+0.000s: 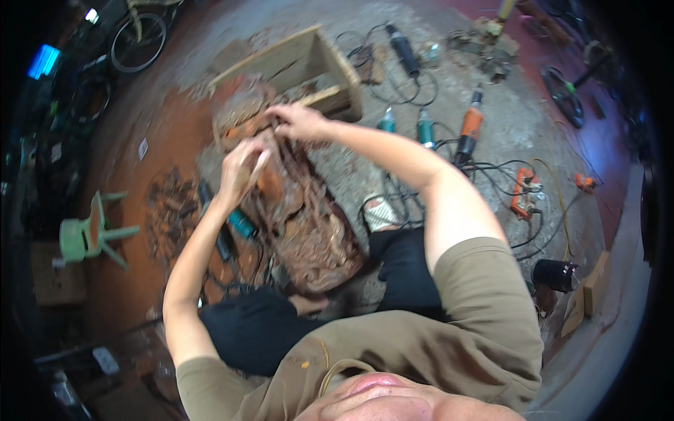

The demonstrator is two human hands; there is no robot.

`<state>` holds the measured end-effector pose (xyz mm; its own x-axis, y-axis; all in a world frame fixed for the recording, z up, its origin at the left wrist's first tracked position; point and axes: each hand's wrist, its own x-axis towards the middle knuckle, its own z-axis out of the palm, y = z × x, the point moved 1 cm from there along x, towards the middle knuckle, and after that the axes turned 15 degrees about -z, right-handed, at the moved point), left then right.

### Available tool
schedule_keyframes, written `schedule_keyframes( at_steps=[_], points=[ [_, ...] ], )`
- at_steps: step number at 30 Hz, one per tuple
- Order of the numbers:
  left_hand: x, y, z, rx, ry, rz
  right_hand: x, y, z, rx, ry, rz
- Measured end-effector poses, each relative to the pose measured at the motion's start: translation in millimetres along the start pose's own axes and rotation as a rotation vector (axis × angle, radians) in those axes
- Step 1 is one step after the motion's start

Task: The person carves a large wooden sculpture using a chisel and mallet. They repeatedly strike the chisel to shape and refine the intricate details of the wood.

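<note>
A long reddish-brown wood carving (pixel 328 242) with deep relief lies between my legs, its far end near a wooden box. My left hand (pixel 241 167) is at the left side of its upper part, fingers curled in against the wood. Across from it, my right hand (pixel 300 123) has its fingers bent down onto the carving close to the box. Both hands look closed at the fingertips. Whatever lies between the fingers is too small and blurred to make out.
The open wooden box (pixel 344 74) stands beyond the carving. Teal power tools (pixel 425 128), an orange power tool (pixel 471 123) and cables lie to the right, near an orange power strip (pixel 523 193). Left are wood chips (pixel 172 210), another teal tool (pixel 242 223) and a green stool (pixel 93 229).
</note>
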<state>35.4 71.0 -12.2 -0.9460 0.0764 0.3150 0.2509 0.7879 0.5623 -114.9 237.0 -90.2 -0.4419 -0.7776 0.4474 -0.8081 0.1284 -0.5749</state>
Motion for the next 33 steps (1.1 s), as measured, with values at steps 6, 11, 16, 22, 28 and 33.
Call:
schedule_keyframes(
  at_steps=[6, 11, 16, 22, 28, 33],
  points=[
    [-26, -6, 4, 0.006, -0.053, -0.073, -1, 15, 4, 0.057, -0.015, -0.014],
    [-38, -8, -1, -0.171, -0.185, -0.304, -2, 30, 9, 0.129, 0.031, -0.050],
    [-6, -11, -2, -0.065, 0.008, -0.070, 2, 23, 10, 0.077, 0.041, -0.077],
    [-44, -10, 9, -0.059, -0.047, -0.107, 1, 22, 7, 0.051, 0.035, -0.070],
    [-35, -11, -6, -0.213, -0.070, -0.284, 0, 31, 11, 0.038, 0.073, -0.086],
    [-25, -17, -1, 0.077, 0.090, 0.003, 1, 25, 18, 0.068, 0.041, -0.065]
  ],
)
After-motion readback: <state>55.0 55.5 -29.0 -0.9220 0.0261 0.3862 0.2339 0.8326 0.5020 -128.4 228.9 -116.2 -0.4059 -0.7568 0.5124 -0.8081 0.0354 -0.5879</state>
